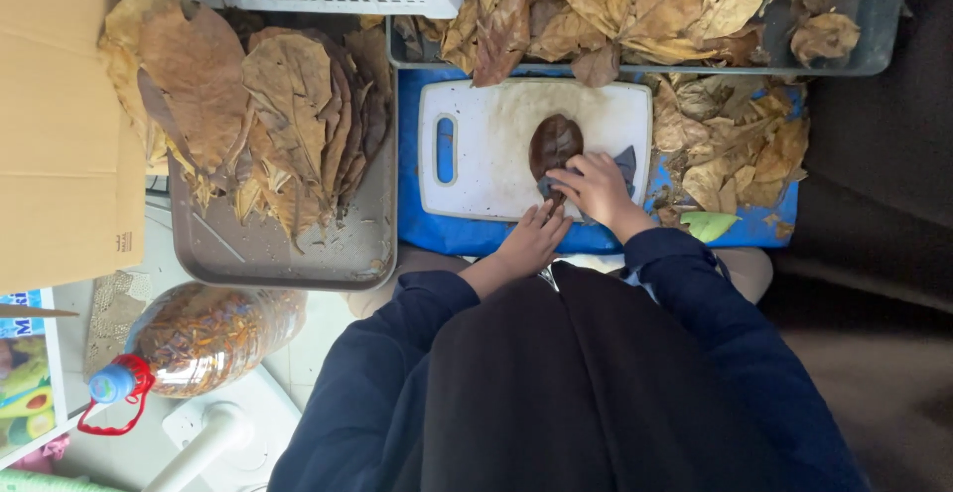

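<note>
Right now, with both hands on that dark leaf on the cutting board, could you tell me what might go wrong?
1. The dried leaf looks brittle; pressure from the right hand could crack it.
2. The left hand sits at the near edge of the white cutting board, close to the grey tool under the right hand, whose kind I cannot tell; fingers might get nicked.
3. Loose leaves beside the board could slide onto it.
</note>
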